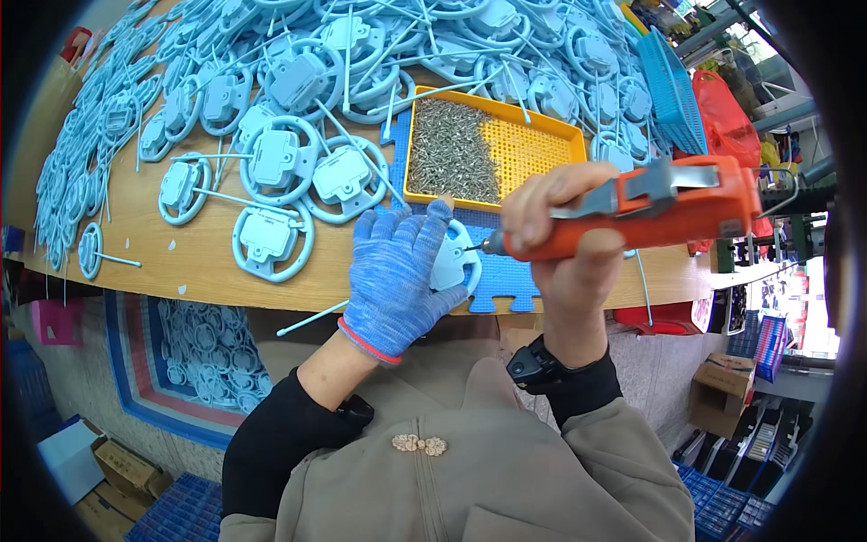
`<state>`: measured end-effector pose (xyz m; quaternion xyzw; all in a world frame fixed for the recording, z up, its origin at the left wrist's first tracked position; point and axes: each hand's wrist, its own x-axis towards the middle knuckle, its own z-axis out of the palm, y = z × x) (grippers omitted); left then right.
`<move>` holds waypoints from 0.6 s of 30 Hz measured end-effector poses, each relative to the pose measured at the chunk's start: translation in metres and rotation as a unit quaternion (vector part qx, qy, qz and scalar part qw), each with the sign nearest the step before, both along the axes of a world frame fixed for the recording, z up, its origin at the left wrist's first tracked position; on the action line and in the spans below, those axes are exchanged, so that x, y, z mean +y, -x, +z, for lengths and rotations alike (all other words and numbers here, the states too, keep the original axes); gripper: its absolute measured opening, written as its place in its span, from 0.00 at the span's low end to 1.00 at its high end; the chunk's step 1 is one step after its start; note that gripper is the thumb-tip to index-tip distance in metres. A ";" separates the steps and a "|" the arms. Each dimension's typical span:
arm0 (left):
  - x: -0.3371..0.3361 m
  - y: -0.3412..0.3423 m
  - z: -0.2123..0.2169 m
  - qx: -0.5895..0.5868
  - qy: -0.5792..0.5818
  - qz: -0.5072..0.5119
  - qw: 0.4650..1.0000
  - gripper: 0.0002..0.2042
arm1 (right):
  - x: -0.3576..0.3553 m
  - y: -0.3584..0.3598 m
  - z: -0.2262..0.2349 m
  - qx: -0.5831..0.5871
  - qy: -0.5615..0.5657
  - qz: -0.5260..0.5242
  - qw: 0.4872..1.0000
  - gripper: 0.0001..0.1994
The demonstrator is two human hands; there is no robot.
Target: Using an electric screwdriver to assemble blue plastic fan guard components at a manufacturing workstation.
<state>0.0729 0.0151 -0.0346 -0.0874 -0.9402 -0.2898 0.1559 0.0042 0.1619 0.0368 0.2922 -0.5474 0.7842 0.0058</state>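
My left hand (393,275), in a blue knit glove with a red cuff, presses down on a light-blue plastic wheel-shaped part (449,265) and holds its rim between thumb and fingers. The part lies on a blue foam mat (510,282), with a thin stem sticking out to the left below the hand. My bare right hand (564,212) is wrapped around an orange electric screwdriver (673,212), held level. The bit points left, its tip at the part's right side; whether a screw sits there is too small to tell.
Behind the mat stands a yellow tray (537,149) with many small metal screws (452,149) in its left half. Similar blue parts (302,81) are heaped across the wooden table (149,262). A blue basket (673,90) stands at the right; a striped bag (135,361) of parts sits below.
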 end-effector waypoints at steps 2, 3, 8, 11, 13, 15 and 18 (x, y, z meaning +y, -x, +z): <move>0.000 -0.001 -0.002 0.036 -0.016 -0.002 0.999 0.44 | -0.007 -0.005 -0.004 -0.010 -0.033 0.024 0.999 0.27; 0.001 -0.001 -0.002 0.036 -0.017 0.000 0.999 0.44 | -0.007 -0.006 -0.005 -0.010 -0.034 0.026 0.999 0.27; 0.002 0.000 0.002 0.022 -0.002 0.009 1.000 0.40 | -0.012 -0.007 -0.012 -0.026 -0.026 0.029 0.999 0.25; 0.001 0.000 0.002 0.022 -0.005 0.005 1.000 0.39 | -0.013 -0.006 -0.015 -0.004 -0.041 0.017 0.999 0.25; 0.001 -0.001 0.002 0.023 -0.004 0.006 1.000 0.39 | -0.014 -0.006 -0.013 -0.009 -0.046 0.013 0.999 0.25; 0.001 0.000 0.002 0.024 -0.004 0.006 1.000 0.39 | -0.015 -0.006 -0.012 -0.015 -0.052 0.009 0.999 0.26; 0.000 0.001 0.001 0.030 -0.017 -0.001 0.999 0.39 | -0.013 -0.005 -0.010 -0.032 -0.055 0.029 0.998 0.27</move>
